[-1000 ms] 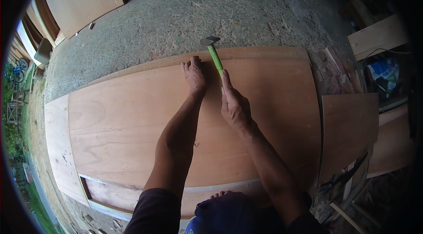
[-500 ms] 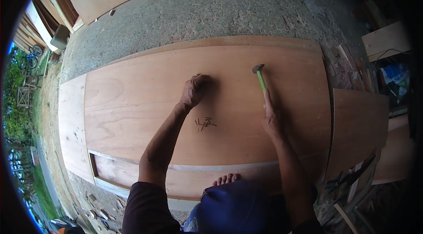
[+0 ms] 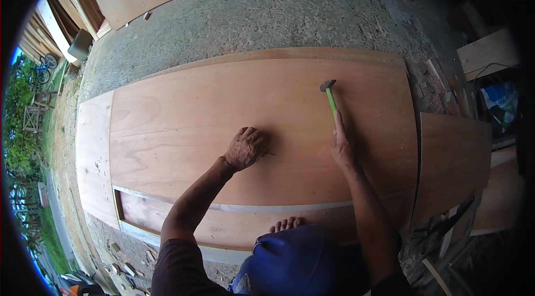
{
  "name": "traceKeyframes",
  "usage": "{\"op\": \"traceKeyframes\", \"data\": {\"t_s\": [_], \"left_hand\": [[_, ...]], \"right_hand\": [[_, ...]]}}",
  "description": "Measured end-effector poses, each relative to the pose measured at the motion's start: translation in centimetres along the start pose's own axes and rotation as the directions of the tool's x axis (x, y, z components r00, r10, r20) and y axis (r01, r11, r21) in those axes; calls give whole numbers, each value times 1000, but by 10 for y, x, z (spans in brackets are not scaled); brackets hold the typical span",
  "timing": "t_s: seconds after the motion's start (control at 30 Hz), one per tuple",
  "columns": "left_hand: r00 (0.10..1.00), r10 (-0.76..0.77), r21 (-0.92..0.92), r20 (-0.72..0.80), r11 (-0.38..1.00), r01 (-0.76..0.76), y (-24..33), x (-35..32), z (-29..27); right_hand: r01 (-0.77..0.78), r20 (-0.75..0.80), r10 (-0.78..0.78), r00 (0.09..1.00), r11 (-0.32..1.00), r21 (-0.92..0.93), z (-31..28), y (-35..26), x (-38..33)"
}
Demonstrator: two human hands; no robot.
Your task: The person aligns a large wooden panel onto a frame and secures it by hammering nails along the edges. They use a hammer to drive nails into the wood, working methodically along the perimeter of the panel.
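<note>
My right hand [image 3: 345, 148] is closed round the green handle of a hammer [image 3: 330, 97]. Its dark metal head points away from me, just above or resting on a large plywood panel [image 3: 184, 145]. Left of it, my left hand [image 3: 246, 148] is down at the panel with curled fingers, over the spot of a small pile of nails. A few thin nails [image 3: 272, 154] stick out beside the fingertips; the others are hidden by the hand, so how many it grips cannot be seen.
More loose nails [image 3: 100, 166] lie on the pale board at the panel's left end. My bare foot [image 3: 287, 224] rests at the near edge, by a framed recess [image 3: 145, 209]. A smaller plywood piece [image 3: 454, 165] lies to the right. Wood scraps [image 3: 129, 269] litter the concrete floor.
My left hand has come back toward me from farther up the panel and closed over the nail pile, which was in plain sight before. The right hand and hammer have hardly moved.
</note>
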State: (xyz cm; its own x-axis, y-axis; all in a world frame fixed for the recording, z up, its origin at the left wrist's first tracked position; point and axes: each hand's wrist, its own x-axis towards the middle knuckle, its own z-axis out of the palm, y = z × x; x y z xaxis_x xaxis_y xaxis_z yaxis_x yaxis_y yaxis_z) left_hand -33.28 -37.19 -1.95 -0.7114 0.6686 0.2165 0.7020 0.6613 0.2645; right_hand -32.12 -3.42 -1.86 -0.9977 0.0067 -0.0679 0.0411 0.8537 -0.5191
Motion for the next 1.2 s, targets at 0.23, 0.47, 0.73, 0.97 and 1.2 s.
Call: {"op": "traceKeyframes", "data": {"t_s": [0.23,0.47,0.73,0.97,1.2], "left_hand": [[888,-371,-238,-271,920,312,-37,37,23],[579,-710,-461,-401,703,542,-136,127,43],[457,-732,-251,-505,631,734,-149,152,61],[434,-786,-303,-440,585,752,-139,163,57],[445,-799,-292,-404,574,765,-135,162,50]], "right_hand": [[102,-69,-104,992,994,-35,4,7,2],[66,-18,-66,998,998,-1,15,7,3],[88,-42,-82,996,981,173,8,-33,22],[77,77,-99,992,965,250,8,-124,87],[178,42,-190,981,964,200,22,-154,111]]}}
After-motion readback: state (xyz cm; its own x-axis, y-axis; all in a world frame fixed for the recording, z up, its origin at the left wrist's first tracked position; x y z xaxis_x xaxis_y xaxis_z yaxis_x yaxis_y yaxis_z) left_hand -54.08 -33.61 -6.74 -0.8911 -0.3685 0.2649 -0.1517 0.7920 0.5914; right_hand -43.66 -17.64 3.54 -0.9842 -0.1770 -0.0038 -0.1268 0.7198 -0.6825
